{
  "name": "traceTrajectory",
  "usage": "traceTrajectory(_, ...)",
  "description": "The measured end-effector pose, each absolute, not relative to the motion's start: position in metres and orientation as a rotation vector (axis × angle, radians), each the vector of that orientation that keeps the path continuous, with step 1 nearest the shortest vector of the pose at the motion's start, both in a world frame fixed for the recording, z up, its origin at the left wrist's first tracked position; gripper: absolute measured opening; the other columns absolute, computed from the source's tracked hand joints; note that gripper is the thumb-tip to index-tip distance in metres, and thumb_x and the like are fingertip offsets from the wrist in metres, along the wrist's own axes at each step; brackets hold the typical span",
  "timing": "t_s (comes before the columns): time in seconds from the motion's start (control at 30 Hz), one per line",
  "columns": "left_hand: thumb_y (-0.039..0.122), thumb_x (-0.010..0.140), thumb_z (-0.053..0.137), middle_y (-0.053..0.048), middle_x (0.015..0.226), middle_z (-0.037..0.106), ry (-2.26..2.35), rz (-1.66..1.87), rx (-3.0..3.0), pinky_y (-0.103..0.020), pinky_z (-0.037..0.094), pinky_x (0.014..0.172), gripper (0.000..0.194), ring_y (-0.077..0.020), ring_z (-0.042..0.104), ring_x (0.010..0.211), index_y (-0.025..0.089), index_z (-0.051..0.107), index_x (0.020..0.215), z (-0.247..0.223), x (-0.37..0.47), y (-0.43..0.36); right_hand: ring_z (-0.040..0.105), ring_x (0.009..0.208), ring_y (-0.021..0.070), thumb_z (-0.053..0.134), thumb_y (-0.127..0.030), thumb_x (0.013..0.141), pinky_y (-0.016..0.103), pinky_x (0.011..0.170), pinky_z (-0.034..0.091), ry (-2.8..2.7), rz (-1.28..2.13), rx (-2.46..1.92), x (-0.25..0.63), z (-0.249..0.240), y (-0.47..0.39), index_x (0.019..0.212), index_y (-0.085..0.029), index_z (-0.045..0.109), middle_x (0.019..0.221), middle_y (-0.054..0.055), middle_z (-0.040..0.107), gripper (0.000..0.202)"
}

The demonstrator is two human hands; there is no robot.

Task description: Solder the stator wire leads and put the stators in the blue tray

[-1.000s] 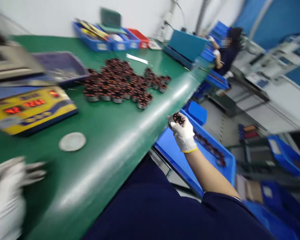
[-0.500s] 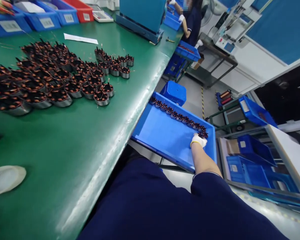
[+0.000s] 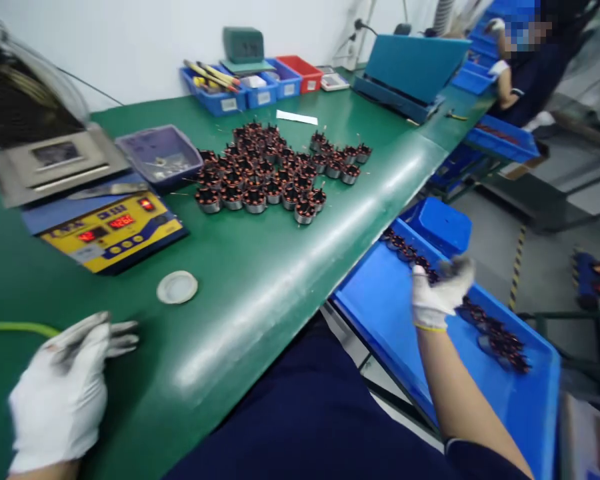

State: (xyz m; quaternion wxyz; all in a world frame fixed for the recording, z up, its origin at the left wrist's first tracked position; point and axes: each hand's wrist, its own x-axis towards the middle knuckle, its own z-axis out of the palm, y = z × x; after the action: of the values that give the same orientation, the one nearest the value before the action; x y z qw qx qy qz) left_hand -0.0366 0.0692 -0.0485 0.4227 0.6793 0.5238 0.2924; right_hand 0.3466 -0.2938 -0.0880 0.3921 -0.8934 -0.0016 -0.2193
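Note:
My left hand [image 3: 67, 383], in a white glove with grey fingertips, is over the green table [image 3: 230, 320] at the lower left, its fingers apart and nothing in them. A green cord [image 3: 20, 327] reaches its back edge. My right hand [image 3: 441, 290], gloved too, is above the blue tray [image 3: 380, 300], fingers spread and holding nothing. A row of copper-wound metal rings [image 3: 485, 323] runs along the tray's far side, partly behind that hand. Many more such rings [image 3: 255, 193] stand grouped at the middle of the table.
A yellow and blue device with red digits [image 3: 115, 230], a purple bin [image 3: 160, 157] and a round white dish [image 3: 177, 287] are on the table. Small bins [image 3: 263, 93] line the wall. A blue stool [image 3: 440, 227] is beyond the tray. A person [image 3: 535, 73] works at the far right.
The view has swung left, bringing my left hand and the device into sight. My right hand has left the rings at the tray's near-right end, risen and opened.

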Motion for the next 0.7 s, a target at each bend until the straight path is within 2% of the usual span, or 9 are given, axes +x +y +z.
traceTrajectory(0.07,0.059,0.075,0.080,0.005,0.078,0.076,1.324,0.813,1.570,-0.038,0.061,0.065,0.041,-0.0214,0.071,0.065,0.029,0.068,0.098,-0.043,-0.031,0.063,0.061,0.127,0.0363,0.075,-0.048,0.069,0.051,0.115,0.048,-0.571,-0.386,-2.251,0.347,-0.073,-0.236,0.149,-0.018,0.044,0.143,0.015,0.057,0.090)
traceTrajectory(0.1,0.058,0.072,0.083,0.005,0.078,0.076,1.320,0.854,1.529,-0.037,0.061,0.065,0.043,-0.0206,0.070,0.064,0.027,0.068,0.098,-0.041,-0.028,0.060,0.060,0.126,0.0355,0.077,-0.050,0.066,0.050,0.117,0.045,-0.825,-0.312,-2.224,0.347,-0.065,-0.206,0.141,-0.021,0.055,0.137,0.012,0.063,0.083)
traceTrajectory(0.17,0.058,0.070,0.085,0.004,0.077,0.075,1.313,0.912,1.487,-0.035,0.060,0.064,0.047,-0.0192,0.069,0.063,0.025,0.069,0.098,-0.037,-0.025,0.054,0.057,0.128,0.0365,0.069,-0.044,0.074,0.056,0.120,0.037,-1.408,-0.306,-2.231,0.348,-0.049,-0.151,0.144,-0.016,0.054,0.133,0.015,0.065,0.077)
traceTrajectory(0.23,0.054,0.071,0.086,0.005,0.076,0.074,1.316,0.946,1.430,-0.033,0.060,0.064,0.044,-0.0176,0.069,0.063,0.024,0.069,0.098,-0.035,-0.026,0.051,0.052,0.132,0.0371,0.062,-0.033,0.081,0.060,0.121,0.030,-1.632,-0.369,-2.309,0.348,-0.037,-0.110,0.149,-0.011,0.049,0.131,0.018,0.066,0.073)
traceTrajectory(0.3,0.049,0.073,0.086,0.005,0.076,0.074,1.319,0.979,1.379,-0.032,0.060,0.064,0.040,-0.0163,0.068,0.063,0.023,0.069,0.097,-0.033,-0.029,0.050,0.051,0.133,0.0371,0.057,-0.025,0.084,0.063,0.120,0.026,-1.664,-0.401,-2.408,0.347,-0.032,-0.087,0.150,-0.009,0.049,0.126,0.019,0.068,0.068)
traceTrajectory(0.43,0.042,0.075,0.085,0.001,0.079,0.074,1.297,1.052,1.352,-0.032,0.060,0.066,0.038,-0.0168,0.068,0.065,0.018,0.068,0.100,-0.034,-0.035,0.047,0.057,0.124,0.0352,0.055,-0.022,0.087,0.065,0.122,0.022,-1.640,-0.434,-2.445,0.345,-0.035,-0.081,0.143,-0.010,0.058,0.114,0.017,0.073,0.058)
traceTrajectory(0.57,0.053,0.075,0.083,-0.004,0.080,0.075,1.243,1.143,1.371,-0.033,0.061,0.067,0.046,-0.0174,0.069,0.067,0.017,0.068,0.099,-0.034,-0.031,0.029,0.064,0.110,0.0329,0.059,-0.022,0.083,0.063,0.118,0.032,-1.661,-0.454,-2.284,0.321,-0.038,-0.100,0.134,-0.012,0.064,0.103,0.014,0.074,0.052)
traceTrajectory(0.63,0.058,0.076,0.082,-0.006,0.081,0.075,1.207,1.132,1.377,-0.030,0.060,0.061,0.050,-0.0166,0.069,0.063,0.016,0.067,0.099,-0.030,-0.024,0.010,0.065,0.106,0.0316,0.060,-0.025,0.084,0.062,0.114,0.039,-1.705,-0.413,-2.080,0.291,-0.035,-0.110,0.129,-0.013,0.065,0.103,0.013,0.074,0.047)
traceTrajectory(0.7,0.062,0.079,0.078,-0.009,0.090,0.077,1.129,0.977,1.326,-0.027,0.055,0.050,0.057,-0.0160,0.068,0.059,0.015,0.065,0.108,-0.026,-0.013,-0.010,0.066,0.106,0.0299,0.061,-0.027,0.087,0.061,0.112,0.043,-1.783,-0.312,-1.816,0.254,-0.029,-0.115,0.129,-0.014,0.062,0.110,0.013,0.073,0.044)
